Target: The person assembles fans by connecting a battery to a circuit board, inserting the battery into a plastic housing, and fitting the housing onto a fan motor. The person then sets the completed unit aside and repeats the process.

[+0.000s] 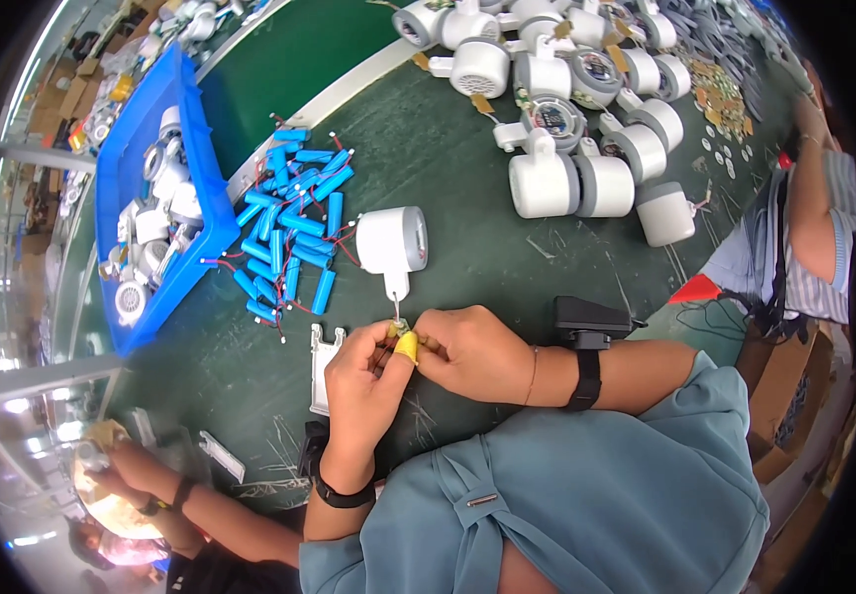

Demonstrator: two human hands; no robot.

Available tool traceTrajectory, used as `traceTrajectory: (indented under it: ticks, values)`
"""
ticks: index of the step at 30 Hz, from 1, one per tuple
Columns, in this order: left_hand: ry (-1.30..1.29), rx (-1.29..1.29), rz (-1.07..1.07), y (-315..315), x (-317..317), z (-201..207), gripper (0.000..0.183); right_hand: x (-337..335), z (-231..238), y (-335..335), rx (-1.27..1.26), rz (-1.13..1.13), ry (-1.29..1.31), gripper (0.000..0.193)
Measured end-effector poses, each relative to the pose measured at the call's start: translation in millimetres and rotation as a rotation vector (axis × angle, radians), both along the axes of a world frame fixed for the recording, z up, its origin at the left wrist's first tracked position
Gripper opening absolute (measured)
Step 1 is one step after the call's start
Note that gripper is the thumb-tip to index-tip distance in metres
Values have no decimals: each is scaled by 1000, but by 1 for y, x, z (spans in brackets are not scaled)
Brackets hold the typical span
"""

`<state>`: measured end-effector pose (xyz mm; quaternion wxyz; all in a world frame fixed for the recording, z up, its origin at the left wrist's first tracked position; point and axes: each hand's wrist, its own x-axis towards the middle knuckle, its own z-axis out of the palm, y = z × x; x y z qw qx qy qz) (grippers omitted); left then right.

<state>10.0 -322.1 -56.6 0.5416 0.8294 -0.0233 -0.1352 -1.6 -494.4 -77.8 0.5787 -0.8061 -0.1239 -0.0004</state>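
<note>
In front of me lies a white round housing [383,241] with a grey rim and a short neck pointing toward me. A thin wire runs from the neck to a small part [401,325] between my fingertips; its kind is too small to tell. My left hand [358,381] is closed in a pinch on this part, with a yellow cover [407,346] on one finger. From the other side my right hand [477,351] meets it, fingers also pinched together; what they grip is mostly hidden. A white plastic frame [323,371] lies beside my left hand.
Blue cylindrical batteries [299,224] with red leads lie heaped at the left, next to a blue bin [215,198] of white housings. Several more housings [545,186] cluster at the far right, near small brown boards [720,94]. Other people's arms [220,515] show at both sides.
</note>
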Motion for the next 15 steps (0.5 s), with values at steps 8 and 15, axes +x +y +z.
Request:
traceTrajectory:
  ticks: [8, 15]
  values:
    - [75, -57, 60, -4, 2, 6, 20, -1, -11, 3, 3, -21, -78, 16]
    - [68, -94, 31, -5, 1, 4, 20, -2, -4, 0, -18, 1, -31, 13]
